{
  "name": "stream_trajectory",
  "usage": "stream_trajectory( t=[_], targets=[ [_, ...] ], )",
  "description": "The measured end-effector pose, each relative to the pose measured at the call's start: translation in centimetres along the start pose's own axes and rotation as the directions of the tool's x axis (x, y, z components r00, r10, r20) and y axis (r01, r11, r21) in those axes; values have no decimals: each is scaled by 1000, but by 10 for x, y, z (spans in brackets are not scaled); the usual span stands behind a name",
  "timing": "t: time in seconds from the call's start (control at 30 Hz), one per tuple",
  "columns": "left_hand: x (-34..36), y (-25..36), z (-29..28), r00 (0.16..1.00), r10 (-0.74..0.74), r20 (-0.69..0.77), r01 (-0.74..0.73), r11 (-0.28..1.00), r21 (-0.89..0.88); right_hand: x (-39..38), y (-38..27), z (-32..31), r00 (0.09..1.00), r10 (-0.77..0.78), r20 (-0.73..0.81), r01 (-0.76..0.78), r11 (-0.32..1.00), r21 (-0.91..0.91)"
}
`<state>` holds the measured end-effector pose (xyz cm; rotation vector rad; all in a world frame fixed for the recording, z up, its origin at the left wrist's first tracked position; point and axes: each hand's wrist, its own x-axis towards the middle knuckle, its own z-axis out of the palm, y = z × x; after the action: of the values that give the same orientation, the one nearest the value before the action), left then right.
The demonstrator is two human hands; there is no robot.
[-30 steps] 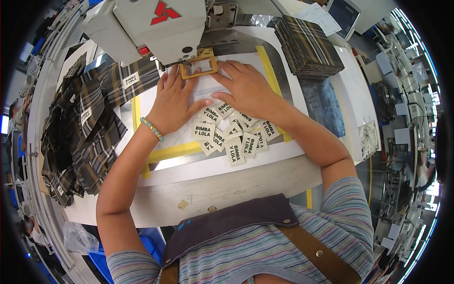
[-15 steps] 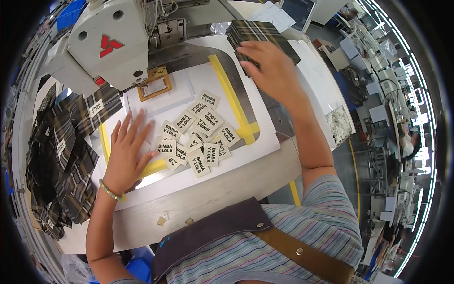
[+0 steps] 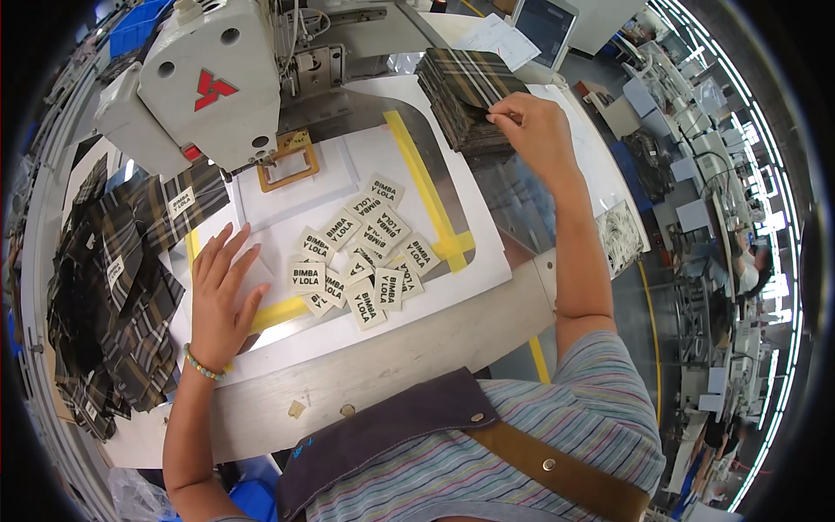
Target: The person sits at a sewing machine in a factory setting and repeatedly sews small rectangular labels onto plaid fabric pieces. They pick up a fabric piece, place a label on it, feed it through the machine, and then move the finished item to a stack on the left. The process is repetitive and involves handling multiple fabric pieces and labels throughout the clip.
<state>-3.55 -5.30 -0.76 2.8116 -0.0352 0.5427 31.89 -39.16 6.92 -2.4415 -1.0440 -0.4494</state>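
Note:
At the back right, my right hand [image 3: 537,130] is closed in a pinch on the near corner of the top plaid fabric piece [image 3: 474,76]. That corner is slightly lifted from a neat stack of dark plaid pieces [image 3: 448,113]. My left hand [image 3: 224,296] lies flat and open, fingers spread, on the left part of the white work sheet [image 3: 278,222]. Between the hands, several cream square labels [image 3: 383,230] with dark print lie in a loose overlapping pile. Behind them, an orange-brown clamp frame [image 3: 288,177] sits beneath the sewing machine head [image 3: 209,87].
A heap of plaid fabric [image 3: 122,322], some pieces bearing labels, hangs along the left edge. Yellow tape [image 3: 426,191] marks the work sheet. At the back right are papers [image 3: 497,42] and a screen [image 3: 546,30]. Other workstations [image 3: 722,217] stand beyond an aisle.
My right hand has gone from hovering open over the stack to pinching the top piece's near corner. My left hand has shifted slightly toward me, staying open.

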Motion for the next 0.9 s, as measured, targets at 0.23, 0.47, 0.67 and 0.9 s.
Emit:
stream_trajectory(
  t=[0.23, 0.47, 0.67, 0.9],
  targets=[
    [23, 22, -13, 994, 93, -53, -96, 993, -67, 21, 21, -12, 986, 95, 140, -128, 962, 243],
    [50, 40, -14, 974, 206, -96, -219, 965, -147, 39, 21, -10, 994, 112, -11, -106, 966, 236],
    [91, 58, 4, 939, 287, -188, -318, 933, -166, 44, -51, 20, 899, -333, -286, 356, 934, 31],
    [140, 57, 55, 926, 264, -269, -294, 952, -80, -4, -91, 81, 797, -588, -137, 597, 801, 39]
  ],
)
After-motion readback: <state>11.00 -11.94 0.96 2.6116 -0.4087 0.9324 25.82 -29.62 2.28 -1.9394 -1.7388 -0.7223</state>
